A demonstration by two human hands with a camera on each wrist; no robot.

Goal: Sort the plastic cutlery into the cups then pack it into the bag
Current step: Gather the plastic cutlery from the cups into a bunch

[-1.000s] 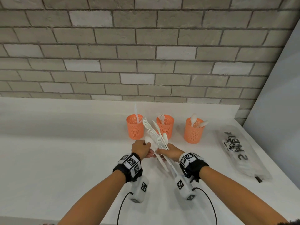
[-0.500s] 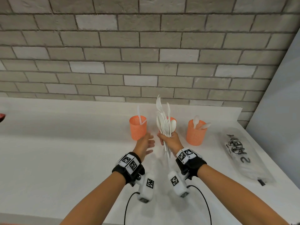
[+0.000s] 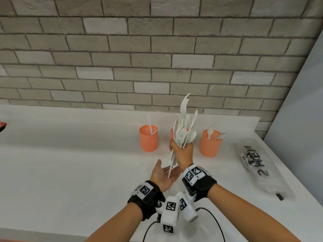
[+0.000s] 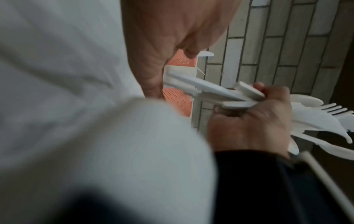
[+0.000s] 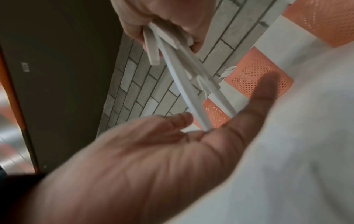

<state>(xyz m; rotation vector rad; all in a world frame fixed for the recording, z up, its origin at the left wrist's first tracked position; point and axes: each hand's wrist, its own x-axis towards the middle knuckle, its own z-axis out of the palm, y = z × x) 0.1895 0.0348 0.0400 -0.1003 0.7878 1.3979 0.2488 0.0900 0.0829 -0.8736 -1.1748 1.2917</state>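
My right hand [image 3: 182, 151] grips a bundle of white plastic cutlery [image 3: 184, 130] upright above the white counter, forks and spoons fanning out on top. Below it my left hand [image 3: 164, 173] lies open, palm up, and the handle ends [image 5: 205, 128] touch that palm [image 5: 153, 151]. Three orange mesh cups stand behind: the left cup [image 3: 148, 138] holds a knife, the middle cup [image 3: 172, 133] is mostly hidden by the bundle, the right cup [image 3: 210, 144] holds spoons. The clear printed bag [image 3: 258, 165] lies flat at the right. The left wrist view shows the right hand [image 4: 249, 121] wrapped round the handles [image 4: 210, 89].
A grey brick wall [image 3: 157, 58] rises behind the counter [image 3: 70, 163]. A pale panel [image 3: 300, 110] closes the right side beyond the bag. A small red object [image 3: 2, 125] shows at the far left edge. Cables trail from the wrist cameras near the counter's front edge.
The right hand lifted the bundle off the counter and turned it upright. The left hand let go of it and moved underneath, palm up, against the handle ends.
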